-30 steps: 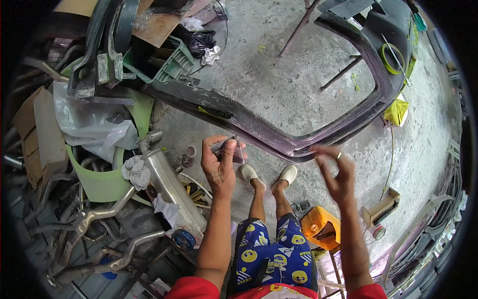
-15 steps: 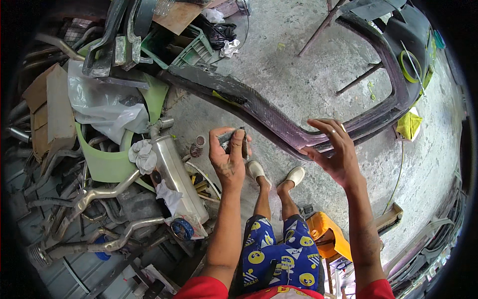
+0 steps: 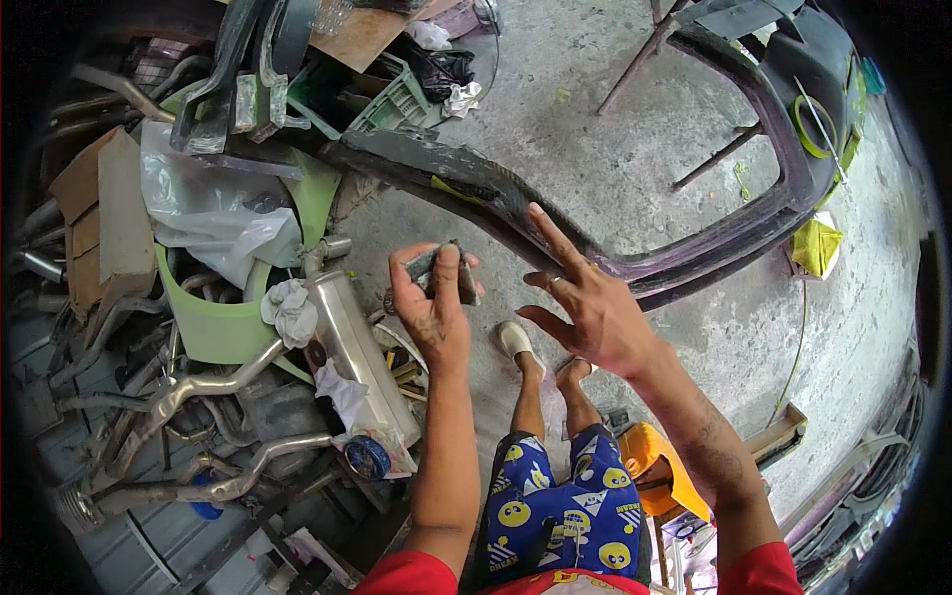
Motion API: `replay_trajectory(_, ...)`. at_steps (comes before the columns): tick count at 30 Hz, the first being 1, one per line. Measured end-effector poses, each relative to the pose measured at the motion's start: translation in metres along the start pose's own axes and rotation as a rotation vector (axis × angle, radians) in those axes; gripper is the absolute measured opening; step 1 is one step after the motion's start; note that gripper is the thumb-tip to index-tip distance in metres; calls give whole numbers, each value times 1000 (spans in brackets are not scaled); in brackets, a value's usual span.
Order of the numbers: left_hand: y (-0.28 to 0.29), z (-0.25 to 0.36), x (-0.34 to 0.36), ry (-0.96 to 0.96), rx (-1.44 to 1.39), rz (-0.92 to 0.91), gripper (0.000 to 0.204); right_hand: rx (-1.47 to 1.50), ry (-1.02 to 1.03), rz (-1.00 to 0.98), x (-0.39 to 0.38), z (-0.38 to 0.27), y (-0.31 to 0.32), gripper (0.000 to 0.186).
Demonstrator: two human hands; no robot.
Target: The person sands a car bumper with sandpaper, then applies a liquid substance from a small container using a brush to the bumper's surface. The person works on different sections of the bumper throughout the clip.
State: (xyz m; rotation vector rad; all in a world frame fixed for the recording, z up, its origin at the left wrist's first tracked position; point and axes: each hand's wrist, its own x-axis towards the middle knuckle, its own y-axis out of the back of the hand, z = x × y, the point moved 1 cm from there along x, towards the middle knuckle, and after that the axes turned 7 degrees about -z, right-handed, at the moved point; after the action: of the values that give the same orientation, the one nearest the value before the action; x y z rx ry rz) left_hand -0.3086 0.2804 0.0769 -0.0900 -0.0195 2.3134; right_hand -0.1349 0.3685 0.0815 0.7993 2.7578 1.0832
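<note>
My left hand point(image 3: 433, 302) is closed around a dark grey, dusty folded piece point(image 3: 424, 266) that looks like sandpaper, with the thumb pressed on top. My right hand point(image 3: 585, 297) has its fingers apart and holds nothing. Its index fingertip lies over the near edge of a dark car bumper point(image 3: 496, 213); whether it touches I cannot tell. Grey dust and scuffs cover the bumper, which curves from the upper left to the right. A yellow-green strip point(image 3: 458, 190) shows on its left section.
On the left are metal exhaust pipes point(image 3: 233, 377), a silver muffler point(image 3: 367, 357), a light green plastic part point(image 3: 213, 327) and a cardboard box point(image 3: 124, 213). A green crate point(image 3: 397, 107) stands beyond the bumper. An orange container point(image 3: 664, 466) is by my legs.
My right hand has moved left along the bumper, with its index finger now stretched out over the edge. The left hand has shifted slightly left and up, still gripping the grey piece.
</note>
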Motion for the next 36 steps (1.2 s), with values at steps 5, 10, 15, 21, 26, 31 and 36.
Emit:
replay_trajectory(5, 12, -12, -10, 47, 40, 17, 23, -89, -90, -112, -20, 3, -12, 33)
replay_trajectory(10, 17, -34, -10, 10, 170, -40, 25, -3, 11, -154, -49, -4, -10, 22)
replay_trajectory(15, -16, -20, 2, -146, 338, -130, 26, -125, -104, 192, -45, 14, 16, 58)
replay_trajectory(21, -27, -33, 17, -269, 425, -142, 25, -286, -268, 59, -10, 38, 27, 83)
replay_trajectory(26, -30, -31, 23, -401, 471, -143, 22, -230, -461, -290, 13, 44, 23, 70)
replay_trajectory(31, -33, -30, 23, -450, 507, -149, 18, -244, -401, -207, 5, 58, 13, 54)
replay_trajectory(36, -35, -33, 23, -564, 565, -117, 16, -215, -411, -214, 6, 57, 14, 53)
